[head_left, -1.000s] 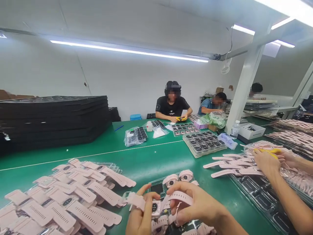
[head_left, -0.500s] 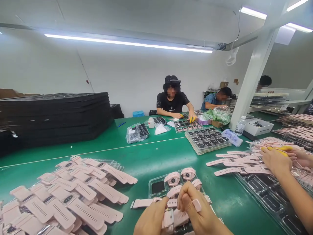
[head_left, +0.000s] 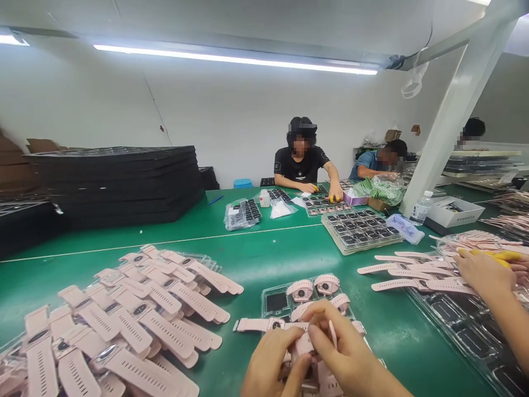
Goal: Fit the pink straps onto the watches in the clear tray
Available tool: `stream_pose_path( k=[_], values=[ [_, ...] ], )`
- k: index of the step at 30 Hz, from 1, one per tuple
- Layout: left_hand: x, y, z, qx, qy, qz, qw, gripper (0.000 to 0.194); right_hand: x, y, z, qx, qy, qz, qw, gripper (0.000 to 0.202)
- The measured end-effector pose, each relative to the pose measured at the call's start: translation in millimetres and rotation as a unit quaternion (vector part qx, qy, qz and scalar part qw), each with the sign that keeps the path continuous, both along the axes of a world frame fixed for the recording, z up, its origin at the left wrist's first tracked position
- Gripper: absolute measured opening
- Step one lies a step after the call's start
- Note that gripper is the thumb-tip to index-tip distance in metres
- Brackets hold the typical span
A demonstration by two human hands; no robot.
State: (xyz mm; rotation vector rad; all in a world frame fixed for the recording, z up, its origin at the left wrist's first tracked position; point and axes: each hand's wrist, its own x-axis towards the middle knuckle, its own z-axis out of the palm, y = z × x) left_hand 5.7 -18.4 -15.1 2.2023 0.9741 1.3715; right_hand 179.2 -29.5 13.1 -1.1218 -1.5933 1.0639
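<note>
My left hand (head_left: pixel 273 358) and my right hand (head_left: pixel 345 350) meet over a clear plastic tray (head_left: pixel 266 289) at the bottom centre. Both are closed on the pink strap of a smartwatch (head_left: pixel 303 344); the strap's tip stands up by my right thumb. My fingers cover most of this watch. In the tray lie several pink smartwatches with looped straps, such as one watch (head_left: pixel 301 290) at the back. Another watch (head_left: pixel 276 324) lies with its strap stretched out to the left. One dark tray pocket (head_left: pixel 276 301) holds no watch.
A heap of pink watches (head_left: pixel 144 311) fills the left. At right, a co-worker's hands (head_left: pixel 487 270) work over more straps beside a black-pocketed tray (head_left: pixel 467 336). Farther back are stacked watch-face trays (head_left: pixel 359 229), a bottle (head_left: pixel 421 208), black trays (head_left: pixel 124 187) and a seated person (head_left: pixel 303 165).
The view has swung slightly left, so things appear farther right. My fingers have shifted on the strap, and its tip now stands edge-on beside my right thumb.
</note>
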Motion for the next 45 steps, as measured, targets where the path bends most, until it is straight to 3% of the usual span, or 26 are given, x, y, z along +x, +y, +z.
stream_pose_path(
  k=[5,8,10,12,14,18,21,24,28,34,45],
  values=[
    [-2.7,1.9,4.2,-0.042,-0.045,-0.028,0.998,0.02,0.0,0.2,-1.2,-0.015,0.075,-0.02,0.997,0.026],
    [-3.8,-0.7,1.5,-0.082,-0.056,-0.057,0.993,0.035,-3.9,-1.0,-1.7,0.009,0.047,-0.004,0.999,0.032],
    [-2.8,-3.5,1.8,-0.156,-0.077,-0.076,0.982,0.037,-5.0,-2.7,-3.3,0.021,0.011,0.0,1.0,0.036],
    [-0.5,-5.1,4.0,-0.254,-0.15,-0.075,0.953,0.033,-3.8,-5.1,-4.9,0.026,-0.003,-0.027,0.999,0.044],
    [2.2,-4.3,6.3,-0.34,-0.255,-0.072,0.902,0.036,-1.6,-8.0,-4.8,0.026,0.008,-0.059,0.998,0.056],
    [6.2,0.0,6.8,-0.41,-0.39,-0.124,0.815,0.043,-2.3,-11.4,0.2,0.029,0.024,-0.074,0.997,0.054],
    [8.6,-1.7,7.6,-0.425,-0.422,-0.14,0.789,0.043,-7.7,-8.7,1.0,-0.047,0.084,-0.067,0.993,0.038],
    [11.3,-6.8,10.3,-0.449,-0.427,-0.137,0.773,0.046,-12.5,-2.9,-1.2,-0.111,0.183,-0.058,0.975,0.039],
    [14.4,-10.5,9.6,-0.476,-0.408,-0.141,0.766,0.048,-15.4,1.4,1.2,-0.133,0.224,-0.042,0.964,0.044],
    [16.4,-10.0,2.9,-0.449,-0.427,-0.153,0.77,0.044,-17.2,1.8,2.9,-0.127,0.205,-0.027,0.97,0.046],
    [20.2,-10.3,4.8,-0.423,-0.364,-0.102,0.824,0.046,-20.1,1.6,-8.0,-0.087,0.198,-0.049,0.975,0.039]
  ],
)
